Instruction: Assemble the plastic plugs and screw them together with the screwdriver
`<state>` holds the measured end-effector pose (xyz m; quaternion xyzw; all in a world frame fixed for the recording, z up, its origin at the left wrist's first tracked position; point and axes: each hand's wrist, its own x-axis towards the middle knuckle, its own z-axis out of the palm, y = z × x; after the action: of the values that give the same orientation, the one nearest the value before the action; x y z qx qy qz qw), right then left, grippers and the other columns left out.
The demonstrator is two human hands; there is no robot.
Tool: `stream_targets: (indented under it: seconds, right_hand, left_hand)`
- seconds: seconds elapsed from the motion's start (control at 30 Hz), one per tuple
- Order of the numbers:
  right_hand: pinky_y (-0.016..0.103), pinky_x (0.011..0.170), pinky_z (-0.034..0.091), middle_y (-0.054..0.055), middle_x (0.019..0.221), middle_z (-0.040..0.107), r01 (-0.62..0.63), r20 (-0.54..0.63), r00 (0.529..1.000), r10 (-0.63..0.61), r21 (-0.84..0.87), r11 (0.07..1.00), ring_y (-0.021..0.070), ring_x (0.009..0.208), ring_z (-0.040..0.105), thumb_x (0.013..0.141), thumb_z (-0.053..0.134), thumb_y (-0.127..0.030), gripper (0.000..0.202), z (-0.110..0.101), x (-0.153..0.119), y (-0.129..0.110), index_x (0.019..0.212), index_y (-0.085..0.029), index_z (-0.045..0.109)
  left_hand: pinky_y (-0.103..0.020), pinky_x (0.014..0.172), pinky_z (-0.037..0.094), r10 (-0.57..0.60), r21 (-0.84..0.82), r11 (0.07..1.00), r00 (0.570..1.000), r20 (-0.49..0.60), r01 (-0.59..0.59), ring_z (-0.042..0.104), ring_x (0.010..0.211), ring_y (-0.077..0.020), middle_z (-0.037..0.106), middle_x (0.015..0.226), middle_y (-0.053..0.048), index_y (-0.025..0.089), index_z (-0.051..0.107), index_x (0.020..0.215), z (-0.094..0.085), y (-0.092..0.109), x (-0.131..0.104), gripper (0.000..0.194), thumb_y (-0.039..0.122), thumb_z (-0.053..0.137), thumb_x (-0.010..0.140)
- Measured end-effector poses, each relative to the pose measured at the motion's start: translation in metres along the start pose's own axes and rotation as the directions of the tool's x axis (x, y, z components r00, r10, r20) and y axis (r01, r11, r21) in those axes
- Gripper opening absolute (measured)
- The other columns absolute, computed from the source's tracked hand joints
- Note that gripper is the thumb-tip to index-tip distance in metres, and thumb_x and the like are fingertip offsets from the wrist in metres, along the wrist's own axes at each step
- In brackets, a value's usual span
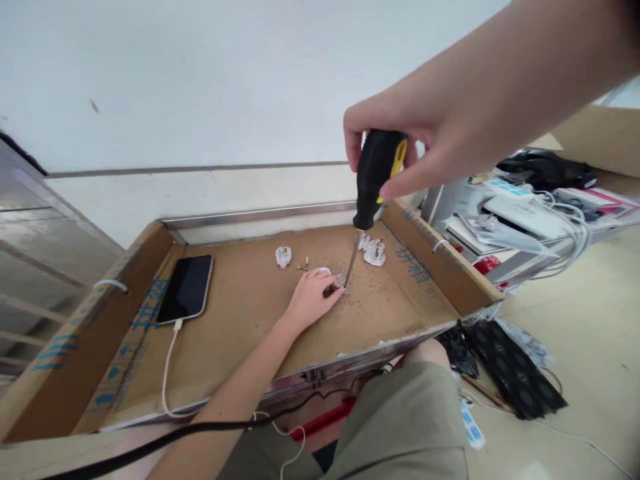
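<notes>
My right hand (400, 140) grips the black and yellow handle of a screwdriver (376, 172) from above. Its metal shaft slants down to the fingertips of my left hand (316, 297). Those fingers are closed on a small clear plastic piece (341, 280), which rests on the cardboard; my fingers hide much of it. Just behind lie more clear plastic pieces (374, 251) with brass-coloured metal parts in them. Another clear piece (283, 256) sits farther left, beside small brass-coloured metal parts (303, 267).
A cardboard-lined tray (240, 347) with raised sides holds everything. On its left, a phone (186, 288) has a white cable plugged in. A black cable (200, 427) crosses my left forearm. To the right, a cluttered table (525, 220) carries cables and packets.
</notes>
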<state>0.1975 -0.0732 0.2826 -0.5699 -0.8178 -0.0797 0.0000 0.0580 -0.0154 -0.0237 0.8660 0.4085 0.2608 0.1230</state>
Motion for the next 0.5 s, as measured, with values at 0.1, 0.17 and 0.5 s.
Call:
stream_targets:
  seconds: [0.1, 0.17, 0.5]
  right_hand:
    - [0.029, 0.050, 0.032, -0.005, 0.036, 0.043, -0.093, 0.031, 0.993, 0.110, -0.336, 0.937, 0.0107, 0.034, 0.044, 0.077, 0.053, -0.063, 0.045, 0.002, 0.016, 0.004, 0.070, -0.019, 0.061]
    - [0.030, 0.050, 0.032, -0.002, 0.041, 0.049, -0.113, -0.032, 0.993, 0.110, -0.461, 0.880, 0.0137, 0.038, 0.047, 0.076, 0.044, -0.072, 0.054, 0.002, 0.022, 0.006, 0.074, -0.020, 0.061]
    - [0.025, 0.043, 0.026, -0.010, 0.037, 0.043, -0.126, 0.060, 0.987, 0.148, -0.276, 0.953, 0.0109, 0.031, 0.043, 0.076, 0.058, -0.048, 0.029, 0.000, 0.016, 0.011, 0.096, -0.027, 0.052]
  left_hand:
    - [-0.034, 0.085, 0.037, -0.005, 0.000, 1.000, 1.000, -0.003, 0.005, 0.055, 0.092, -0.0191, 0.066, 0.089, -0.001, 0.021, 0.061, 0.079, 0.000, 0.000, 0.000, 0.015, 0.032, 0.056, 0.086]
    - [-0.034, 0.085, 0.036, -0.003, -0.001, 1.000, 1.000, -0.003, 0.003, 0.055, 0.091, -0.0189, 0.066, 0.090, -0.001, 0.021, 0.061, 0.078, 0.000, 0.000, 0.000, 0.015, 0.032, 0.056, 0.086]
    - [-0.034, 0.086, 0.037, -0.006, -0.015, 1.000, 1.000, 0.004, 0.006, 0.055, 0.092, -0.0189, 0.065, 0.090, -0.001, 0.021, 0.062, 0.077, 0.000, 0.001, 0.000, 0.016, 0.032, 0.055, 0.086]
